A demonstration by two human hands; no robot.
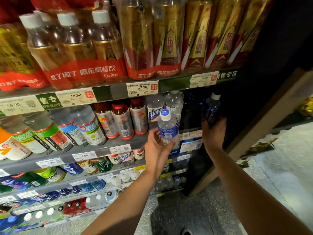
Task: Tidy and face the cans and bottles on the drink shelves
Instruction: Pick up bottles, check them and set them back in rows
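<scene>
1. Presently the left hand (156, 146) grips a clear water bottle (168, 128) round its lower body, fingers curled behind it and thumb at the front; white cap up, long axis near upright with a slight lean to the left.
2. Right hand (214, 131) holds a dark blue bottle (213, 110) by its base, fingers wrapped underneath; that bottle also stands roughly upright, cap topmost.
3. Both bottles are held just in front of the second shelf (94, 150), at its right end, neither resting on it.
4. Key relation: the row of clear bottles (165, 103) with matching blue-and-white labels stands directly behind and slightly above the left hand's bottle. The dark recess (193, 112) at the shelf's far right lies directly behind the right hand's bottle. Each hand is therefore the nearer one to its own slot.
5. Judgement: the coming move is a short push straight back, keeping each axis vertical and the label forward.
6. Risk: the clear bottle's label sits turned partly left; it may need a twist before release.
7. Adjacent red-capped bottles (122, 119) stand just left of the clear row, apart from both hands.
</scene>
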